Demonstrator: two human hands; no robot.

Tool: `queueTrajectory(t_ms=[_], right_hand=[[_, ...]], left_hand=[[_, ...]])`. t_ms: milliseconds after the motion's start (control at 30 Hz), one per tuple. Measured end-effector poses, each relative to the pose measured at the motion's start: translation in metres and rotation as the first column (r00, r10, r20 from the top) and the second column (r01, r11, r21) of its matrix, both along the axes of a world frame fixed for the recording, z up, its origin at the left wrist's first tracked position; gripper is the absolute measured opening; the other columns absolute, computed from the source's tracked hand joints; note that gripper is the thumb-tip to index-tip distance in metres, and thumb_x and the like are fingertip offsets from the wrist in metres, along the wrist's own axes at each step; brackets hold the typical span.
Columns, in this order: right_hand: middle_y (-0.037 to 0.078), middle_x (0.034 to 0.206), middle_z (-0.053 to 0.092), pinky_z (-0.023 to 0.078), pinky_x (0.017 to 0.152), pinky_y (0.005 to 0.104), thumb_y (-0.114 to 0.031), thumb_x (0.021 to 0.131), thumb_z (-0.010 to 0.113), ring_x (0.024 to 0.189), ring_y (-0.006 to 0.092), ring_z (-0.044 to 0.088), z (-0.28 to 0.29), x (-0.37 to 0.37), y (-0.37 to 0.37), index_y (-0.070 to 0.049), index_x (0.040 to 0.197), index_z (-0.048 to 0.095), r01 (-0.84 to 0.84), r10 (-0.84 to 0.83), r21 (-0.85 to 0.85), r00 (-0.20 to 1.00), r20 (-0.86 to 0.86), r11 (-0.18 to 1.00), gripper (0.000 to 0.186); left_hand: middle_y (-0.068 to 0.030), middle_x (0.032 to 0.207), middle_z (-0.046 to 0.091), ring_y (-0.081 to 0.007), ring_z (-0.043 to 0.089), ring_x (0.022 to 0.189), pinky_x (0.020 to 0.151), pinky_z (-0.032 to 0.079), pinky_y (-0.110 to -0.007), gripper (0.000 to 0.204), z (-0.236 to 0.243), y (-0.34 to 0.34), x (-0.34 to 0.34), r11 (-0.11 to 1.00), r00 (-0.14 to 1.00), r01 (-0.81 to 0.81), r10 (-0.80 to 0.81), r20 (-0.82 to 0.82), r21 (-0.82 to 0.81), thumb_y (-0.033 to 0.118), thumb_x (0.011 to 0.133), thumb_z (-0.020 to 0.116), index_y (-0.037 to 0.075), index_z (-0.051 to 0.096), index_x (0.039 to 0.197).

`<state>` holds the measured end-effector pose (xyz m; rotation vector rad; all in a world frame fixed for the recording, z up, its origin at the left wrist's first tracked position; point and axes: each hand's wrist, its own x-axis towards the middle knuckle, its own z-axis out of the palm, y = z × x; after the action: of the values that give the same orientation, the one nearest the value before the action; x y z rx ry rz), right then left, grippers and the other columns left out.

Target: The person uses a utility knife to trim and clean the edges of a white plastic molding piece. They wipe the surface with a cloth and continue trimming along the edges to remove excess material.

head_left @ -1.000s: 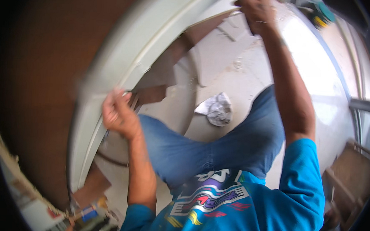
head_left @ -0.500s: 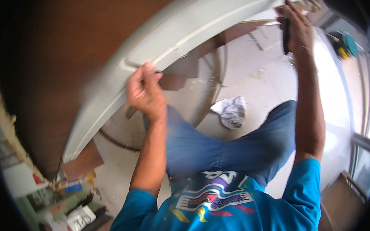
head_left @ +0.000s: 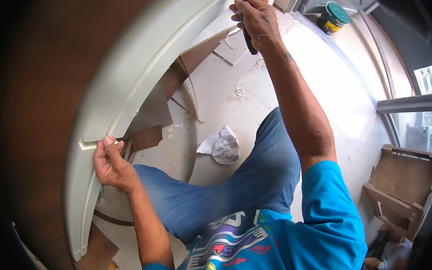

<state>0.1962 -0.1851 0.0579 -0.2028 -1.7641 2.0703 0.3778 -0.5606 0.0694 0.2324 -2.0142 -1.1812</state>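
A long white panel (head_left: 113, 71) with a recessed groove curves across the left of the view, beside a broad dark brown surface (head_left: 37, 91). My left hand (head_left: 114, 166) is at the panel's edge, by the corner where the groove turns. Its thumb and fingertips are pinched together there; whatever lies between them is too small to make out. Farther up, my right hand (head_left: 257, 21) is wrapped round a tool with a black handle (head_left: 248, 38), close to the panel's far part. The tool's working end is hidden.
A crumpled white cloth (head_left: 225, 147) lies on the pale floor between my legs. Brown board pieces (head_left: 150, 137) and curled white shavings (head_left: 239, 90) are scattered near the panel. A green-lidded bucket (head_left: 333, 19) stands far right, a wooden frame (head_left: 400, 184) at right.
The view has swung, so the panel, cloth and both hands appear farther left. My left hand stays at the groove's corner, and my right hand still grips the black-handled tool.
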Motion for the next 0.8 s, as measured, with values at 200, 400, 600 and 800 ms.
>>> queueTrajectory(t_ms=[200, 400, 600, 800], right_hand=[[0.013, 0.102, 0.076, 0.058, 0.075, 0.0275, -0.016, 0.101, 0.065, 0.084, 0.0139, 0.069, 0.003, -0.006, 0.011, 0.003, 0.139, 0.066, 0.029, -0.024, 0.074, 0.997, -0.068, 0.997, 0.042], [0.011, 0.098, 0.074, 0.053, 0.067, 0.0278, -0.016, 0.101, 0.061, 0.075, 0.0139, 0.064, -0.002, -0.023, 0.025, 0.002, 0.139, 0.067, -0.018, 0.018, 0.137, 1.0, 0.001, 0.99, 0.042], [0.009, 0.098, 0.074, 0.057, 0.072, 0.0258, -0.015, 0.101, 0.064, 0.076, 0.0102, 0.065, -0.001, -0.009, 0.01, 0.002, 0.137, 0.067, -0.056, 0.066, 0.116, 0.995, -0.08, 0.992, 0.04], [0.0, 0.086, 0.067, 0.05, 0.064, 0.0237, -0.015, 0.103, 0.061, 0.069, 0.006, 0.056, 0.002, 0.008, -0.003, 0.0, 0.139, 0.067, -0.116, 0.132, 0.188, 0.988, -0.077, 0.975, 0.039]], left_hand=[[-0.0207, 0.092, 0.077, -0.0188, 0.074, 0.073, 0.066, 0.064, -0.026, 0.031, -0.002, -0.002, 0.0, 0.997, 0.998, -0.049, 0.051, 0.031, -0.06, 0.017, 0.102, 0.073, -0.012, 0.07, 0.108], [-0.0222, 0.093, 0.076, -0.019, 0.075, 0.075, 0.066, 0.066, -0.026, 0.028, -0.002, -0.006, -0.001, 0.997, 0.999, -0.029, 0.031, 0.026, -0.066, 0.014, 0.102, 0.072, -0.014, 0.07, 0.109], [-0.0223, 0.094, 0.076, -0.0194, 0.075, 0.078, 0.067, 0.067, -0.027, 0.028, -0.003, -0.006, 0.0, 0.996, 0.999, -0.029, 0.032, 0.034, -0.085, 0.013, 0.103, 0.071, -0.014, 0.069, 0.109], [-0.022, 0.095, 0.076, -0.0196, 0.075, 0.081, 0.068, 0.067, -0.027, 0.027, -0.002, -0.006, 0.001, 0.995, 0.999, -0.02, 0.023, 0.03, -0.096, 0.014, 0.103, 0.071, -0.013, 0.069, 0.108]])
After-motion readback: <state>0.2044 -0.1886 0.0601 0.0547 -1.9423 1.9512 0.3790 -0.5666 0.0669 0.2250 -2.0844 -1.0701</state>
